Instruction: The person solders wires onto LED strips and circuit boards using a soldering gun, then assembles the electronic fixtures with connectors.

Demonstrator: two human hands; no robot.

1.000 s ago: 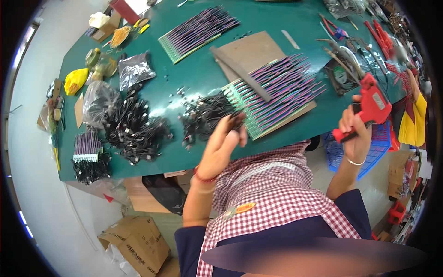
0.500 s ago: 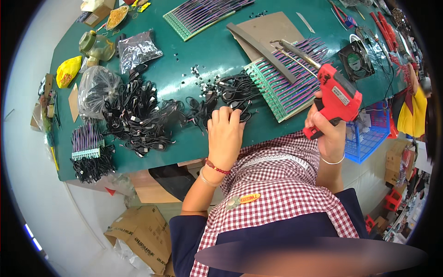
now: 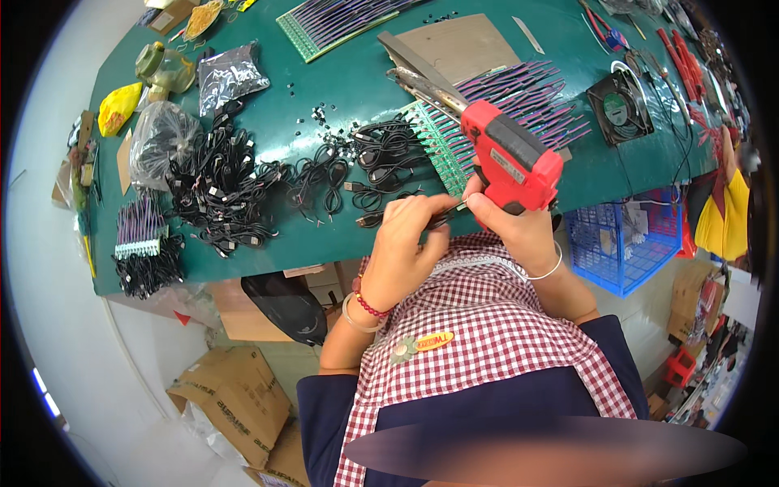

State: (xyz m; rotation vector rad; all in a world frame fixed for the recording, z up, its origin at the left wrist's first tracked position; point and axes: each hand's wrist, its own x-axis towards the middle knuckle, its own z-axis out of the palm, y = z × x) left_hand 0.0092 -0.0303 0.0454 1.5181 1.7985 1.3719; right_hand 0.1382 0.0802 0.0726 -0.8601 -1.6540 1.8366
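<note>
My right hand (image 3: 517,233) is wrapped round the handle of a red and black soldering gun (image 3: 527,162), its metal tip angled up and left over a green circuit board panel (image 3: 438,154). Rows of purple and black wires lie across that panel. My left hand (image 3: 407,243) pinches a black cable (image 3: 438,219) at the table's near edge. Its fingertips meet those of my right hand at the cable's thin end. Just beyond my left hand rest coiled black USB cables (image 3: 385,154).
A large heap of black cables (image 3: 219,187) lies at the left, near a finished-looking wired board (image 3: 138,247). A grey bar (image 3: 418,69) and cardboard sheet (image 3: 466,49) adjoin the panel. To the right are a fan (image 3: 621,109) and a blue basket (image 3: 621,252).
My right hand has brought the soldering gun left and lower, its fingertips now meeting my left hand's. My left hand has lifted a cable from the coils to the near edge.
</note>
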